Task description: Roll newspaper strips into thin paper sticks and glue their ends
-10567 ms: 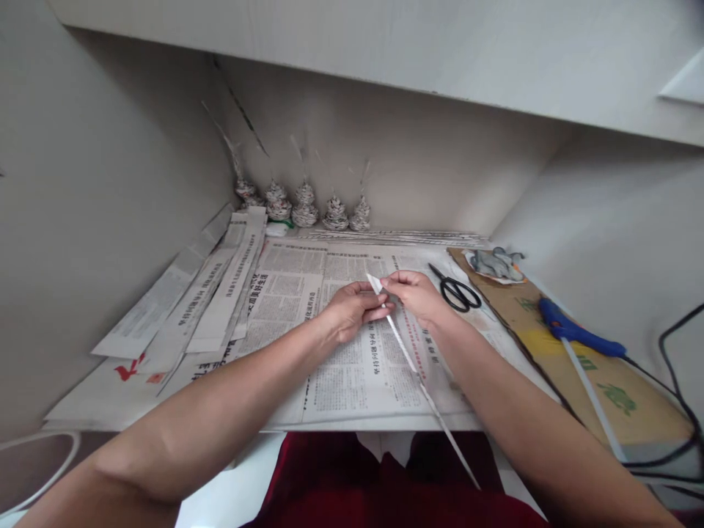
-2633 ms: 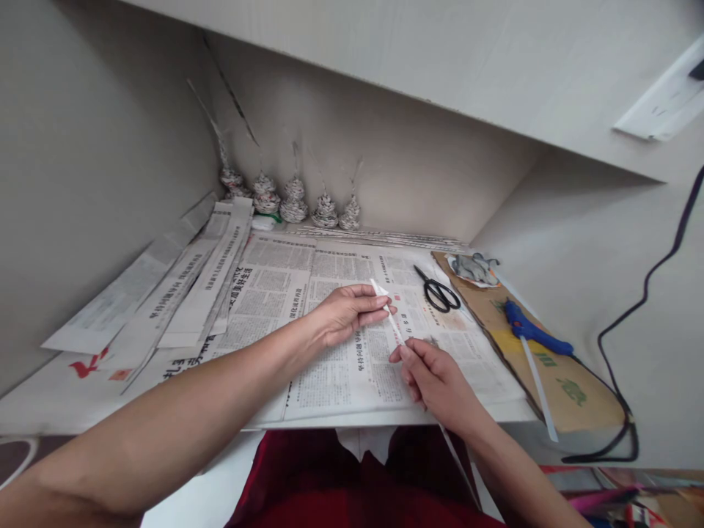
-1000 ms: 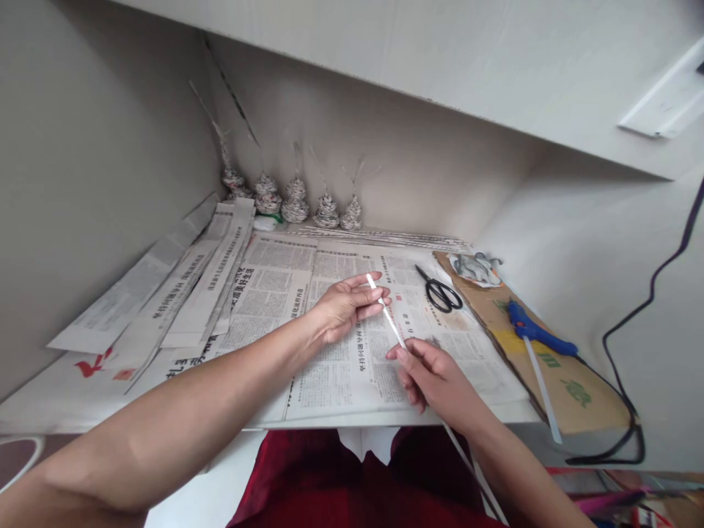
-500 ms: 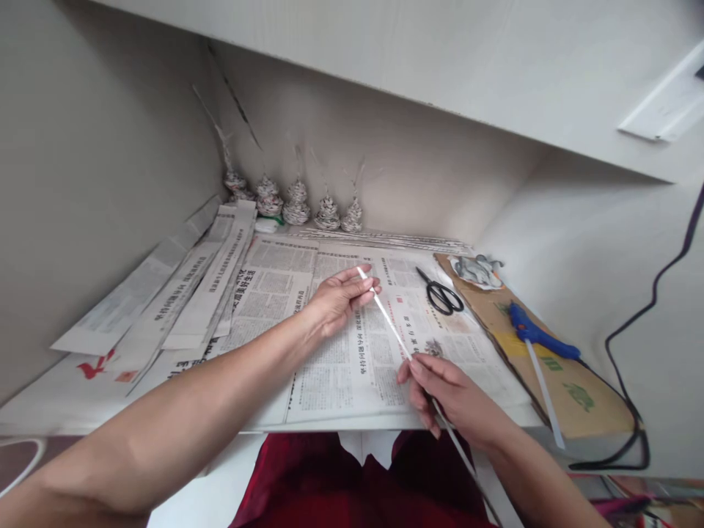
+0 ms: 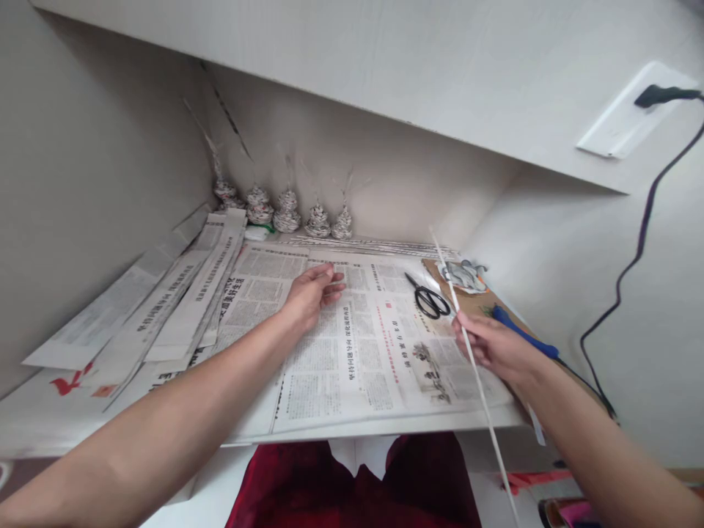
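My right hand (image 5: 498, 346) pinches a long, thin white rolled paper stick (image 5: 485, 403) between thumb and fingers. The stick slants from above the scissors' right side down past the table's front edge. Loosely curled, with its fingers a little apart, my left hand (image 5: 314, 292) hovers over the newspaper sheets (image 5: 324, 367) and holds nothing I can see. Black-handled scissors (image 5: 432, 301) lie on the newspaper just left of the stick. Behind my right hand is a blue glue gun (image 5: 525, 334), partly covered by that hand.
Newspaper strips (image 5: 192, 293) are stacked at the left. Several coiled-paper gourd shapes (image 5: 287, 213) stand along the back wall, with a bundle of paper sticks (image 5: 379, 247) before them. Cardboard (image 5: 495, 297) bearing a grey crumpled lump (image 5: 465, 276) lies right. A cord (image 5: 641, 242) hangs from the socket.
The paper stick has left my left hand. My right hand has carried it up and to the right, over the cardboard side. The view has turned slightly right.
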### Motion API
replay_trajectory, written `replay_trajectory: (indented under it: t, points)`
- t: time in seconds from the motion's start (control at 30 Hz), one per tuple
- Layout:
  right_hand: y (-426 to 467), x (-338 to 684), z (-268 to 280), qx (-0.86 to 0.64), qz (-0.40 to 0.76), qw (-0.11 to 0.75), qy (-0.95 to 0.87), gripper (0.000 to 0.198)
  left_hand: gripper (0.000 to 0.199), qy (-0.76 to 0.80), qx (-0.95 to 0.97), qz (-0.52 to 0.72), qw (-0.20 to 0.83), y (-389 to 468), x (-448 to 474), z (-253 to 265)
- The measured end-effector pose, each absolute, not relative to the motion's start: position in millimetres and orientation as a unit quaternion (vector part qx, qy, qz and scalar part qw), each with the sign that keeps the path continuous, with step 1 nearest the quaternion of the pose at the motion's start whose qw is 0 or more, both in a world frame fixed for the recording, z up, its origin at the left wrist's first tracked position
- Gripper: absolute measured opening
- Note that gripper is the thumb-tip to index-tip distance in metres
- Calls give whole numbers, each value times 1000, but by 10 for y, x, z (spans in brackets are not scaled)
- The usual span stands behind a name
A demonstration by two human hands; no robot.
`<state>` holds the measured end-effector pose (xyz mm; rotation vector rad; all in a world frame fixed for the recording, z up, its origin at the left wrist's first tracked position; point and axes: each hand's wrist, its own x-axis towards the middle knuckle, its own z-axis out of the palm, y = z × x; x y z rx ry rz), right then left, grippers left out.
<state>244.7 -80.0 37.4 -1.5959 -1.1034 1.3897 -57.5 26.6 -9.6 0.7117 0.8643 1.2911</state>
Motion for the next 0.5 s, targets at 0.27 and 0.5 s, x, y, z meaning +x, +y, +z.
replay_trajectory:
  t: [0.27,0.5]
  points:
    - [343,2545,338,-642,525,428,-359,25,32,382,673,420,474,139,-536,-164]
    - [1156,2115,498,-618,541,412,-394,31,38,372,842,296,254,113,-582,-124]
